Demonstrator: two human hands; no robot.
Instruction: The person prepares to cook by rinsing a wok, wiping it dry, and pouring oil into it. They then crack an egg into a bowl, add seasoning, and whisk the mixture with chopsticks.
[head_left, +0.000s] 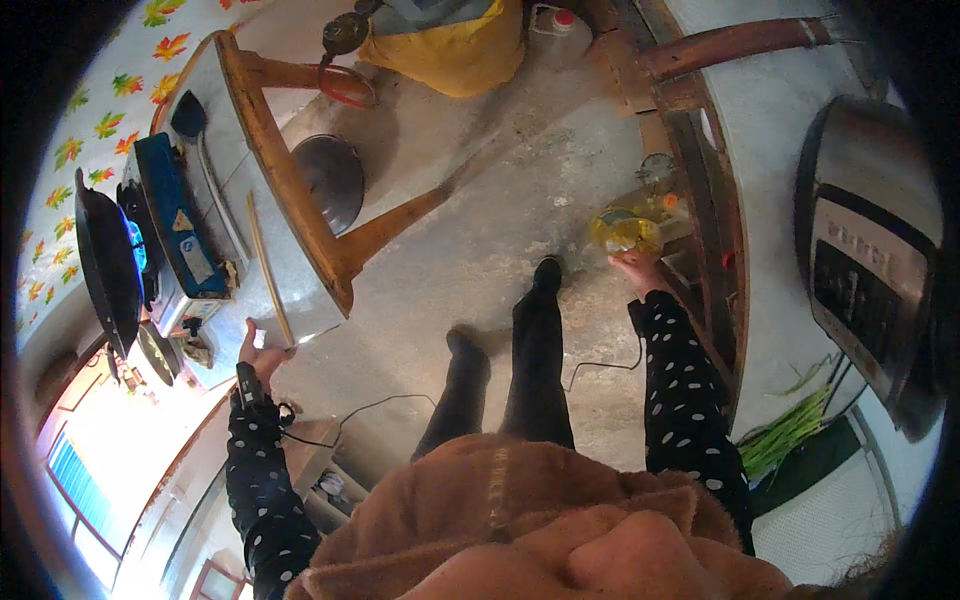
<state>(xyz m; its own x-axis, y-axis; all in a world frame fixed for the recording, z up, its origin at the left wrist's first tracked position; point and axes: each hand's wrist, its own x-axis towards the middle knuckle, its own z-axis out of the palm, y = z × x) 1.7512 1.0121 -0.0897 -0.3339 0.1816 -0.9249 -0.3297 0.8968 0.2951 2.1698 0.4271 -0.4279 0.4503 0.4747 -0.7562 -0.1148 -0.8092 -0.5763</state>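
My right hand is closed around the end of a clear plastic bottle of yellow oil, tilted on its side, beside the low wooden shelf on the right. An orange-red cap shows near the bottle's far end. My left hand is at the near corner of the tiled table, thumb raised and fingers apart. Close to its fingers lie wooden chopsticks. Further in on that table, a black wok sits over a blue flame on a gas stove.
A long-handled spatula lies beside the stove. Beneath the table a dark round lid leans. A yellow bag stands on the floor ahead. On the right counter are an electric cooker and green stalks. A cable trails from my left wrist.
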